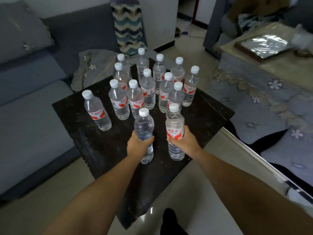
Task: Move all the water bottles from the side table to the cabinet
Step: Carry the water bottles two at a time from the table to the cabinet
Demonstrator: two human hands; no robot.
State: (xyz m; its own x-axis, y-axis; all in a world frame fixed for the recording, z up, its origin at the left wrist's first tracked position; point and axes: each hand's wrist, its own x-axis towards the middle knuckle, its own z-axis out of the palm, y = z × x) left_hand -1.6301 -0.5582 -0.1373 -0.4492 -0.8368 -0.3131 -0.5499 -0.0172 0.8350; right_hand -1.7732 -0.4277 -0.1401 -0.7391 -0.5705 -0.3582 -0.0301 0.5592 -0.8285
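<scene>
A black side table (101, 146) carries several clear water bottles with white caps and red-and-white labels (149, 89). My left hand (138, 146) grips a bottle without a red label (144, 126) around its middle, near the table's front. Beside it, my right hand (183, 141) grips a red-labelled bottle (175, 128) around its label. Both held bottles stand upright; I cannot tell whether their bases touch the table. One bottle (97, 111) stands apart at the left. No cabinet is in view.
A grey sofa (30, 102) runs along the left, a cushion (91, 68) behind the table. A bed with a flowered cover (264, 102) lies to the right, its edge (245, 145) close to the table. Pale floor (194, 192) shows below.
</scene>
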